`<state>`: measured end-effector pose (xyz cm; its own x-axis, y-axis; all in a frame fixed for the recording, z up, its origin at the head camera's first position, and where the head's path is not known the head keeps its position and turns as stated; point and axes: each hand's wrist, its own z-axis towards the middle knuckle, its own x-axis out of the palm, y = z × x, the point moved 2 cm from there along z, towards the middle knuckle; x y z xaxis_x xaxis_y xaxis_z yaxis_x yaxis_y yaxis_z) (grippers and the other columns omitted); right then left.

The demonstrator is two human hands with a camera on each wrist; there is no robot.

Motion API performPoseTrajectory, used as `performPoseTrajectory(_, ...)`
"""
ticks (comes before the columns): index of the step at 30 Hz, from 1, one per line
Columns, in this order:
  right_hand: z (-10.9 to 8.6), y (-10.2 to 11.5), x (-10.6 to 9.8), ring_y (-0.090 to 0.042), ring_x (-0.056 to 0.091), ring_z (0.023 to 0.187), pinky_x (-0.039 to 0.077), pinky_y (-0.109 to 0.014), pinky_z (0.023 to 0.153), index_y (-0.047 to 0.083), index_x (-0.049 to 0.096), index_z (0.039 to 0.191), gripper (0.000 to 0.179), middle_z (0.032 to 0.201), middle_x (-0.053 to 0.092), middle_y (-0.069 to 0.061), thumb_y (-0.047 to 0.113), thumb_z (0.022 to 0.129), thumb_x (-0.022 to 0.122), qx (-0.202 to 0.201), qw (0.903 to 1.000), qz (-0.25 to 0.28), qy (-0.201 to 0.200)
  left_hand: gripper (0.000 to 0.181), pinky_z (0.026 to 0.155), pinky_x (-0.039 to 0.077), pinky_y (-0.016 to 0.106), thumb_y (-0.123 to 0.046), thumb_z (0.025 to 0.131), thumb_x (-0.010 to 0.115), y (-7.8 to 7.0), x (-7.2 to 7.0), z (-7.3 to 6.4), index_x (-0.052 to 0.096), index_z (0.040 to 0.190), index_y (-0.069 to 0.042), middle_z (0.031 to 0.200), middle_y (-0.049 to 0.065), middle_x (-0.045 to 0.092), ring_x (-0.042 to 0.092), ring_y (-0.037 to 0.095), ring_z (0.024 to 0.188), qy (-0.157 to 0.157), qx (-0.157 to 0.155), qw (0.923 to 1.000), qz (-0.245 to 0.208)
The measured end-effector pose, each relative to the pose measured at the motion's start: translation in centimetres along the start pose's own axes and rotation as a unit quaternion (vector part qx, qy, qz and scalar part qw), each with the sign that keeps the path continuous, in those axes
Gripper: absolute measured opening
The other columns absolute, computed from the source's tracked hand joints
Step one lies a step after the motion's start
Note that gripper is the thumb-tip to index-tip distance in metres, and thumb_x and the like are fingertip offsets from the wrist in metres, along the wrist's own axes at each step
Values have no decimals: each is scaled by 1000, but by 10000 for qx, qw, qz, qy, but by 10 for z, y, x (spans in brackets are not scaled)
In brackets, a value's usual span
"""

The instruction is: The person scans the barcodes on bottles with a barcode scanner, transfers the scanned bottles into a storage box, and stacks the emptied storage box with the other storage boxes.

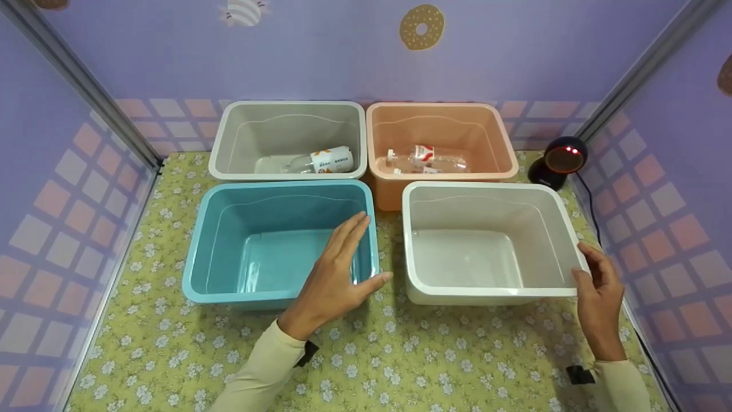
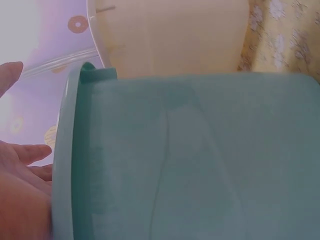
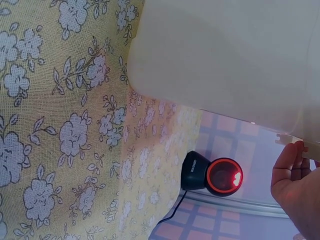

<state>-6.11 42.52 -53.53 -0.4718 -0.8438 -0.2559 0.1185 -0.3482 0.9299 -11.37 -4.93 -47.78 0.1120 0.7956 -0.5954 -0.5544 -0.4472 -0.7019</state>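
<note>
A blue plastic bin (image 1: 197, 246) stands at the front left with nothing inside. My left hand (image 1: 337, 274) hovers at its right rim, fingers straight and the thumb spread toward the white bin. In the left wrist view, that hand (image 2: 22, 185) shows beyond the blue bin's rim (image 2: 64, 165). At the front right stands a white bin (image 1: 463, 263), also holding nothing. My right hand (image 1: 600, 303) pinches its right rim near the front corner, thumb inside and fingers curled outside. The right wrist view shows its fingers (image 3: 287, 165) curled at the rim's underside.
Behind stand a grey bin (image 1: 229, 137) with a white-labelled bottle (image 1: 331, 160) and an orange bin (image 1: 492, 137) with clear bottles (image 1: 424, 155). A black scanner (image 1: 563, 157) with red lights and a cord is at the right. Panelled walls flank the flowered cloth (image 1: 400, 360).
</note>
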Motion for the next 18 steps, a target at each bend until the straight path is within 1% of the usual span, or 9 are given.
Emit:
performPoseTrajectory(9, -1, 0, -1, -17, 65, 121, 56, -16, 88, -2, 62, 153, 45, 142, 66, -3, -6, 110, 51, 38, 10000, 75, -33, 97, 129, 35, 59, -37, 100, 84, -15, 23, 12, 31, 172, 1, 177, 20, 30, 31, 38, 164, 108, -86, 9984, -554)
performPoseTrajectory(13, 0, 0, -2, -17, 65, 123, 55, -16, 89, -2, 61, 154, 45, 144, 66, -3, -5, 110, 51, 32, 10000, 48, -17, 99, 129, 34, 61, -38, 101, 84, -23, 34, 15, 28, 173, 1, 179, 21, 26, 27, 39, 165, 154, -245, 9953, -925)
performPoseTrajectory(18, 0, 0, -1, -16, 64, 126, 55, -15, 91, -1, 61, 154, 44, 146, 65, -4, -4, 111, 51, 45, 10000, 11, 8, 102, 128, 31, 65, -38, 100, 84, -28, 46, 15, 25, 174, 1, 181, 21, 20, 22, 38, 167, 1, -497, 9909, -1254)
